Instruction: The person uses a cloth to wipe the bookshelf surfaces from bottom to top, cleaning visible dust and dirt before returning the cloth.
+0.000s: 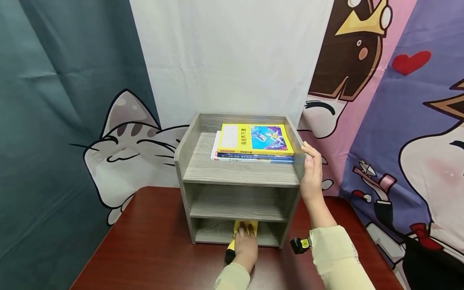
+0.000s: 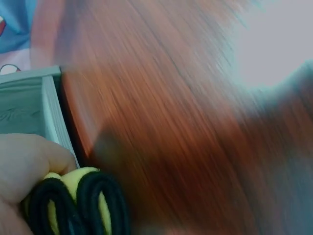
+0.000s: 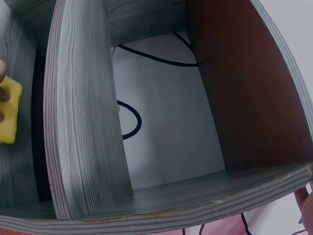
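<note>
A grey wood-grain shelf unit (image 1: 237,180) stands on the table. My left hand (image 1: 246,246) holds a folded yellow cloth (image 1: 255,226) against the bottom shelf, fingers spread over its top. In the left wrist view the cloth's folded end (image 2: 88,178) shows black edging beside the bent fingers. Up at the unit's right side panel, my right hand (image 1: 312,173) grips the edge, thumb towards the front. Only a bit of that hand (image 3: 308,210) appears in the right wrist view, where the yellow cloth (image 3: 11,115) shows at the left.
A stack of books (image 1: 253,141), a yellow one uppermost, lies on the top shelf. The middle shelf (image 1: 237,201) sits between the top and bottom ones. Reddish-brown table (image 1: 145,249) surrounds the unit. Behind hang cartoon-printed curtains (image 1: 232,52). Black cables (image 3: 161,59) show through the unit's back.
</note>
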Action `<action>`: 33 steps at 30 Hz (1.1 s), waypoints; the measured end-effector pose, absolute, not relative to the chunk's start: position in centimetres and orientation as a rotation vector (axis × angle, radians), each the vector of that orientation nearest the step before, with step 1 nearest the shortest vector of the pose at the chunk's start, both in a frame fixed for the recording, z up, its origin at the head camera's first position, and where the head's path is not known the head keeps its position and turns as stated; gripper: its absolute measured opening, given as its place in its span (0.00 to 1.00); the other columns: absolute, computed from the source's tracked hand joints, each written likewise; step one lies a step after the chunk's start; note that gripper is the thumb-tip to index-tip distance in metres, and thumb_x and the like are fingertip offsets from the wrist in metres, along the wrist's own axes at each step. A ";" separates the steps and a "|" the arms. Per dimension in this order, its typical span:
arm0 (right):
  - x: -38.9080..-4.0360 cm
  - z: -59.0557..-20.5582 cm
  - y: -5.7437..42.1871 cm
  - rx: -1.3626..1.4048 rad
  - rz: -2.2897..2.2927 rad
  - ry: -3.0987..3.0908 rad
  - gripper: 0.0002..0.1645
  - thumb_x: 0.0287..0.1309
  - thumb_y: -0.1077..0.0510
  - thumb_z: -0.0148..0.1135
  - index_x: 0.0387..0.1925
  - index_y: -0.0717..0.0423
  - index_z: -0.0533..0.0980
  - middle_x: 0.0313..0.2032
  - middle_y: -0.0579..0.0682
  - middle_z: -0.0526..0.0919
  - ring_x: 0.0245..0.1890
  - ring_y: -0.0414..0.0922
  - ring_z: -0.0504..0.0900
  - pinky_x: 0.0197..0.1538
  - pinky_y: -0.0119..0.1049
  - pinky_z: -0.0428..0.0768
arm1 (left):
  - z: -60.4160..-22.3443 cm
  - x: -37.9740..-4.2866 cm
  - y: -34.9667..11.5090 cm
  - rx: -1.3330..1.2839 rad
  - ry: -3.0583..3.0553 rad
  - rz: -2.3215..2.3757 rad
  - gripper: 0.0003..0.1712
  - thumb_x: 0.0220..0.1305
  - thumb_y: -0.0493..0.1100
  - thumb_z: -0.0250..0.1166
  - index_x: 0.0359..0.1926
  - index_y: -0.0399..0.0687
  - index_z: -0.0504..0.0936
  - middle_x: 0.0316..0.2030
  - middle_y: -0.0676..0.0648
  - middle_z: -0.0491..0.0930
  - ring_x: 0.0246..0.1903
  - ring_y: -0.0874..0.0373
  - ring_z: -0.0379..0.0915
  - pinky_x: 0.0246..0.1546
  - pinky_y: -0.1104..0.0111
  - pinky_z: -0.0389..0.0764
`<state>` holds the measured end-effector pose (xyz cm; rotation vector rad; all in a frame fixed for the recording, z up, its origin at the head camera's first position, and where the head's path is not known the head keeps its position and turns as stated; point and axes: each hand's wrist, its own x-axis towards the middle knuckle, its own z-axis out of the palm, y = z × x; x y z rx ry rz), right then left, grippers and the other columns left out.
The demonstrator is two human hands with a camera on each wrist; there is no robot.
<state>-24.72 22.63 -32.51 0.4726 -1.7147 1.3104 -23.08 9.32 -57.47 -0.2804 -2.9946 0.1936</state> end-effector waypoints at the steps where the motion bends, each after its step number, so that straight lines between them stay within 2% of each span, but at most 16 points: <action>1: -24.7 -32.6 22.6 0.470 1.316 -1.713 0.17 0.63 0.70 0.35 0.47 0.81 0.63 0.55 0.75 0.63 0.60 0.58 0.62 0.62 0.34 0.57 | -57.5 -23.1 9.4 -0.286 -2.996 0.170 0.26 0.60 0.47 0.55 0.60 0.47 0.72 0.50 0.46 0.77 0.51 0.49 0.59 0.45 0.61 0.62; 5: -24.7 -32.8 22.4 0.477 1.341 -1.701 0.17 0.63 0.70 0.34 0.47 0.81 0.62 0.55 0.75 0.62 0.60 0.57 0.62 0.63 0.35 0.56 | -57.5 -23.2 10.5 -0.285 -3.011 0.128 0.23 0.60 0.45 0.54 0.57 0.46 0.74 0.49 0.49 0.76 0.51 0.49 0.60 0.47 0.61 0.62; 9: -24.7 -32.9 22.1 0.485 1.355 -1.686 0.17 0.62 0.70 0.34 0.47 0.82 0.62 0.54 0.76 0.62 0.60 0.57 0.61 0.63 0.35 0.56 | -57.8 -23.3 12.2 -0.308 -3.043 0.192 0.21 0.62 0.46 0.51 0.56 0.51 0.76 0.52 0.53 0.74 0.52 0.51 0.59 0.49 0.62 0.61; 17: -25.1 -32.7 21.2 0.526 1.353 -1.699 0.17 0.62 0.72 0.33 0.47 0.83 0.62 0.54 0.76 0.61 0.59 0.64 0.59 0.63 0.36 0.55 | -58.1 -23.2 14.2 -0.357 -3.036 0.300 0.28 0.62 0.55 0.54 0.62 0.52 0.69 0.53 0.54 0.74 0.55 0.52 0.58 0.50 0.62 0.59; 20: -25.1 -32.7 21.3 0.529 1.348 -1.690 0.17 0.61 0.72 0.33 0.46 0.83 0.62 0.54 0.76 0.61 0.59 0.65 0.59 0.63 0.37 0.55 | -57.9 -23.2 14.4 -0.371 -3.016 0.296 0.26 0.63 0.53 0.52 0.61 0.53 0.71 0.51 0.55 0.75 0.53 0.52 0.58 0.49 0.63 0.59; 25: -25.2 -32.5 21.7 0.518 1.339 -1.697 0.17 0.61 0.72 0.33 0.47 0.82 0.61 0.54 0.76 0.61 0.59 0.62 0.60 0.63 0.37 0.55 | -57.7 -22.5 14.5 -0.482 -3.004 0.290 0.24 0.64 0.51 0.50 0.60 0.55 0.72 0.49 0.53 0.76 0.51 0.54 0.58 0.47 0.64 0.60; 30: -25.2 -32.6 22.2 0.510 1.320 -1.704 0.17 0.61 0.71 0.33 0.47 0.83 0.61 0.54 0.77 0.61 0.60 0.57 0.61 0.63 0.36 0.55 | -57.2 -21.2 14.5 -0.581 -3.077 0.294 0.25 0.64 0.52 0.51 0.63 0.59 0.69 0.56 0.50 0.71 0.53 0.54 0.56 0.46 0.67 0.60; 33: -25.1 -32.7 22.4 0.503 1.321 -1.692 0.17 0.62 0.71 0.33 0.47 0.82 0.62 0.54 0.77 0.61 0.60 0.57 0.61 0.63 0.36 0.56 | -56.9 -21.1 14.6 -0.636 -3.089 0.309 0.26 0.64 0.53 0.51 0.63 0.59 0.68 0.58 0.50 0.70 0.53 0.55 0.56 0.45 0.67 0.60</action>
